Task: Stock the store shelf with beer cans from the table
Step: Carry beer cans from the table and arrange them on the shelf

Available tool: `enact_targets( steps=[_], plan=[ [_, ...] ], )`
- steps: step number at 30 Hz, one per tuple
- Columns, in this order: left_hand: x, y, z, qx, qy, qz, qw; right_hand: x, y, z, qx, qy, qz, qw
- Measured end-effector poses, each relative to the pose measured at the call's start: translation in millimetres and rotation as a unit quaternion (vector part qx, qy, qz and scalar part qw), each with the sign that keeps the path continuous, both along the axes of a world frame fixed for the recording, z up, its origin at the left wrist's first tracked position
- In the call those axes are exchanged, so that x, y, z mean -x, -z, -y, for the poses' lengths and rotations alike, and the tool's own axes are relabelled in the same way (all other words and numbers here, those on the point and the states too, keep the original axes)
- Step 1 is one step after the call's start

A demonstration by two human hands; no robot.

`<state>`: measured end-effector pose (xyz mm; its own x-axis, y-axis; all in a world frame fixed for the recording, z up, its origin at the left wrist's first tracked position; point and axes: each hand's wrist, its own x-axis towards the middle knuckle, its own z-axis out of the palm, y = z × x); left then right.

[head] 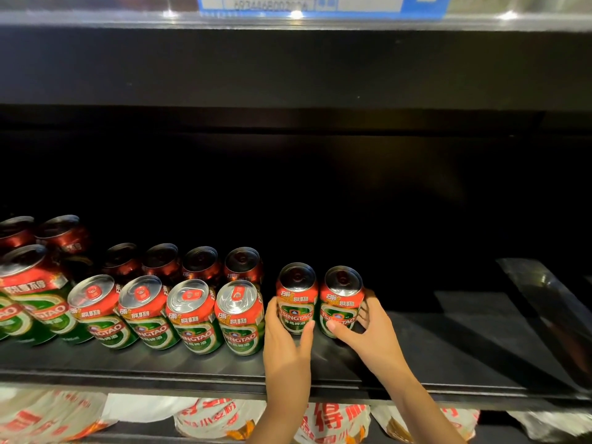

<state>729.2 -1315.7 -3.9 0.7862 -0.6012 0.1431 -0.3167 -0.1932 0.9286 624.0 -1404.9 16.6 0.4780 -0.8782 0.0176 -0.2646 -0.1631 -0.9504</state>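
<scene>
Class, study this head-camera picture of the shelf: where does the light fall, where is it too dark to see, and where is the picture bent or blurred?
Head view: light falls on the front cans and both hands, left hand, right hand; glare spots dot the rail above; the shelf's back is black, the rear cans dim; the price label is blurred; the wide lens tilts the left-side cans.

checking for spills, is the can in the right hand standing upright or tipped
Upright: the can stands on the shelf, lid up, the right hand gripping its sides.
</scene>
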Motion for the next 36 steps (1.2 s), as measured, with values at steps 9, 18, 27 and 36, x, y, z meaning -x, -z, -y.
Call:
enact_targets(
  steps=[9,18,27,36],
  plan=[
    [5.3,-4.5,-3.0,-0.024,-0.021,0.048,0.998,-2.5,1.5,-0.7,0.008,-0.02,-0.007,1.0],
    [14.9,-7.5,-1.5,-0.067,-0.043,0.041,0.996,-1.7,4.3,1.6,0.029,-0.028,-0.006,0.999],
    [38.1,6.4,-22.4,-0.023,-0.026,0.125,0.991,1.8,5.7,2.7,0.04,-0.055,-0.003,0.998],
    [39.8,1.2,-22.7,-0.109,-0.027,0.145,0.983,-0.7,4.0,-0.8,0.045,-0.051,0.009,0.998]
  ],
)
